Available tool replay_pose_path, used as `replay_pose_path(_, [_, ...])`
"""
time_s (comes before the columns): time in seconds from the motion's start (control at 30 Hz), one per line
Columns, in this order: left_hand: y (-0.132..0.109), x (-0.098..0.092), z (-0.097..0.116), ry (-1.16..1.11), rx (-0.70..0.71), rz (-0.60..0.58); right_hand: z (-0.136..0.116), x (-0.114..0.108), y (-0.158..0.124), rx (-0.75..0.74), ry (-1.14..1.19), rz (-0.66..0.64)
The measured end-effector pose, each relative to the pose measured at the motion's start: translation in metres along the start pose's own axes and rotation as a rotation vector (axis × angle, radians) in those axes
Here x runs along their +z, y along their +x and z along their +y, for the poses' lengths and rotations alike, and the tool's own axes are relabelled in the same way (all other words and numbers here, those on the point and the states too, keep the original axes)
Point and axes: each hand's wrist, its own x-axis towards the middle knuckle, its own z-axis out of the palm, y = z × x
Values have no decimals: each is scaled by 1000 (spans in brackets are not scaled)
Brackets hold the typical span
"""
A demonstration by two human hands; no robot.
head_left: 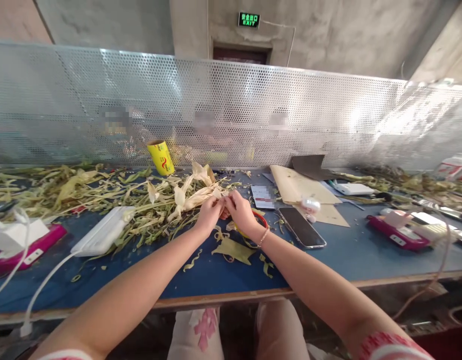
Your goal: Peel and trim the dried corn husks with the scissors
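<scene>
The pale cream, papery dried husk strips (200, 196) lie at the left hand (209, 216), their near end meeting its fingertips above the blue counter (211, 280). The left hand is narrowed in a pinch on that end. The right hand (241, 212) is just beside it, fingers drawn together; whether it grips the husk too, I cannot tell.

From the hands, a loose heap of yellow-green, stringy dry leaves (148, 215) spreads at 9 o'clock, crowding the husk strips. A yellow printed cylinder (161, 157) leans at 10 o'clock, and a grey perforated metal screen (231, 110) closes off 12 o'clock. A small printed white card (261, 198) is at 3 o'clock, a black flat phone (303, 228) between 3 and 4. A flat pale-green leaf piece (234, 250) lies at 6 o'clock. The right wrist partly covers a red-orange ring (261, 218).

The husk strips' long axis runs from the fingertips towards 9 o'clock, with a flared piece turned towards 11.
</scene>
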Motion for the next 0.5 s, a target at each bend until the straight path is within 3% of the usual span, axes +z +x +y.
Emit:
replay_pose_path(0.17, [0,-1,4,-144,-40,98,-15,-2,8,-134,-382,-203])
replay_pose_path(0.23, [1,-1,7,-219,-76,108,-16,-1,13,-187,-437,-227])
replay_pose_path(0.5, [9,-5,6,-263,-5,182,-2,13,11,-242,-81,-75])
